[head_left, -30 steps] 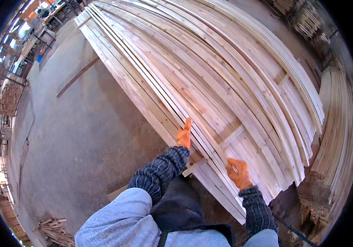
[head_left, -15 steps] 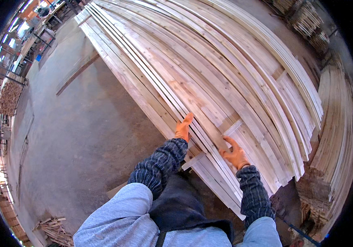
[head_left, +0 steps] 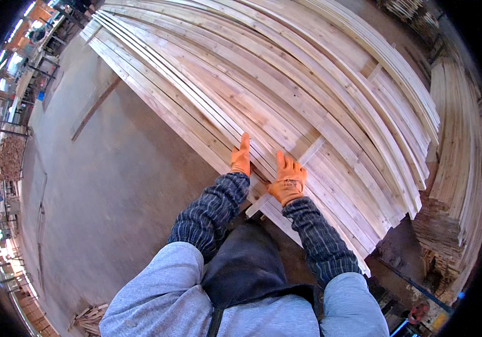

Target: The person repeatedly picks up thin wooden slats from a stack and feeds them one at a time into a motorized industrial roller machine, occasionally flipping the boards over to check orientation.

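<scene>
Several narrow wooden strips (head_left: 190,87) lie side by side lengthwise on a broad layer of pale boards (head_left: 252,100). My left hand (head_left: 241,159), in an orange glove, rests against the strips' left side with its fingers stretched along them. Just to its right, my right hand (head_left: 287,180), gloved the same way, straddles the strips from above. Its thumb sits on the left side and its fingers reach over the right side; their undersides are hidden. A short wooden crosspiece (head_left: 259,205) sticks out below the boards near my right wrist.
Another crosspiece (head_left: 312,150) shows between boards ahead of my right hand. A tall stack of lumber (head_left: 449,163) stands at the right. On the concrete floor (head_left: 117,196) at left lies a long dark plank (head_left: 95,108). Scrap wood (head_left: 90,319) is piled at lower left.
My right hand has moved left and forward, from spread above the boards onto the narrow strips. My left hand stays beside the strips. The whole view has shifted slightly.
</scene>
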The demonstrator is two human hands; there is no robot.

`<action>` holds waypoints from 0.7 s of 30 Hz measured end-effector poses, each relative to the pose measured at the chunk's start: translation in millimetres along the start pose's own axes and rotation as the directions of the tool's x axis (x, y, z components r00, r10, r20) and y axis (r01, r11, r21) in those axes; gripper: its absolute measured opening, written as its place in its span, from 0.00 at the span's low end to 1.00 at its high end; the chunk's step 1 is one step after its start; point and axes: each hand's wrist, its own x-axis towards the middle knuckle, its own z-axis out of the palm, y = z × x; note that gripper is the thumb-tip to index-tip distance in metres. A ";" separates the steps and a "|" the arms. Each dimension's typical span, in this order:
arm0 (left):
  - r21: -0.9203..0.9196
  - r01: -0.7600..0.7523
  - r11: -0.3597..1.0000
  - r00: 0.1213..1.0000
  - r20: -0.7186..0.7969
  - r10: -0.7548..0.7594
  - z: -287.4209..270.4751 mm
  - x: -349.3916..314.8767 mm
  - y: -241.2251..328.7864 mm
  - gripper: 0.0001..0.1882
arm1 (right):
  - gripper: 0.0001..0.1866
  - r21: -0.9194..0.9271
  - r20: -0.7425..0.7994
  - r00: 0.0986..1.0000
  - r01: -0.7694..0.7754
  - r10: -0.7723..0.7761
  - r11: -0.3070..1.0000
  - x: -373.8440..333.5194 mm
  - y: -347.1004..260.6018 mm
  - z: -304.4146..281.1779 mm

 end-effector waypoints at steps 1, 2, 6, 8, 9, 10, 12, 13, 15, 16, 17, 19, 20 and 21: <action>0.072 0.034 0.997 0.993 -0.118 -0.026 -5.1 0.6 7.3 0.44 | 0.51 -0.010 -0.008 1.000 -0.011 0.011 1.000 2.5 -2.2 2.0; 0.223 0.035 0.974 0.997 0.065 -0.050 -2.1 -10.7 21.0 0.43 | 0.51 0.009 0.004 1.000 -0.018 0.018 1.000 4.0 11.1 5.6; 0.221 0.390 0.894 0.771 0.452 -0.448 8.3 -75.4 93.5 0.34 | 0.45 0.082 0.030 0.999 -0.035 0.032 0.996 -21.4 56.8 -14.7; 0.395 0.331 0.857 0.638 0.575 -0.512 -8.4 -114.2 112.2 0.28 | 0.43 0.121 0.039 0.999 -0.012 0.007 0.993 -64.6 60.5 -40.7; 0.471 0.339 0.814 0.556 0.598 -0.577 -10.3 -131.8 115.9 0.27 | 0.44 0.123 0.034 0.999 -0.026 0.022 0.992 -89.6 70.2 -46.8; 0.561 0.320 0.763 0.540 0.554 -0.633 -2.9 -158.6 125.1 0.26 | 0.45 0.087 0.012 0.999 -0.031 0.030 0.996 -117.2 77.9 -55.2; 0.812 -0.268 0.519 0.383 0.584 -0.716 -10.4 -180.1 132.3 0.25 | 0.46 0.016 0.004 0.998 -0.067 0.067 0.998 -173.2 102.0 -68.6; 0.657 -0.552 0.514 0.417 0.751 -0.512 -16.6 -180.7 138.3 0.25 | 0.47 0.024 0.054 0.991 -0.127 0.126 0.992 -198.4 116.7 -78.7; 0.228 -0.943 0.243 0.219 0.974 -0.064 -30.5 -174.5 157.1 0.25 | 0.47 -0.021 0.030 0.963 -0.268 0.269 0.963 -261.3 161.7 -76.4; 0.454 -0.832 0.320 0.449 0.889 -0.093 -15.6 -180.0 198.0 0.25 | 0.47 -0.113 0.012 0.934 -0.354 0.358 0.928 -300.8 185.9 -68.1; 0.293 -0.949 0.121 0.305 0.946 0.105 -10.5 -163.0 221.9 0.30 | 0.47 -0.087 -0.005 0.916 -0.401 0.402 0.912 -339.6 206.4 -68.9; 0.122 -0.887 -0.445 0.080 0.990 0.112 -0.6 -132.6 265.9 0.38 | 0.48 -0.179 -0.024 0.844 -0.531 0.536 0.828 -407.9 226.3 -70.5; 0.148 -0.891 -0.429 0.153 0.988 0.024 -13.8 -102.2 273.5 0.44 | 0.47 -0.246 0.036 0.787 -0.591 0.616 0.768 -433.1 239.4 -68.8; 0.092 -0.844 -0.529 0.124 0.992 -0.026 -19.7 -84.0 278.5 0.43 | 0.46 -0.216 -0.019 0.798 -0.592 0.603 0.776 -461.4 242.1 -75.0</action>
